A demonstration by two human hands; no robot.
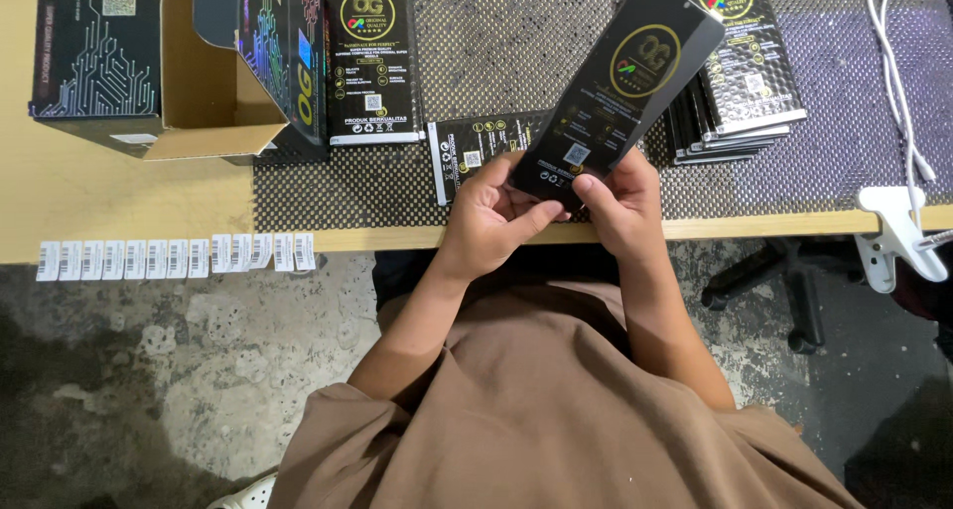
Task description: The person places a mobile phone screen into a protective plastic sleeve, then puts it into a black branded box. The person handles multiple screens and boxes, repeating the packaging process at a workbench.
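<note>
Both hands, left [488, 219] and right [617, 199], pinch the black packet's [620, 82] near end, its length slanting up-right.

Open cardboard box [189, 67], barcode sticker strip [174, 257] — white cable [898, 82], white clamp [901, 233].

Between the fingers [596, 184] sat a glossy black packet [620, 82], seemingly plastic film; beyond them lay a perforated mat [516, 43], over a smooth wooden table [99, 191].

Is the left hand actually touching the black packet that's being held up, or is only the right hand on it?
Touching. The head view shows the left hand with its thumb pressed on the lower end of the black packet, while the right hand grips the same end.
</note>
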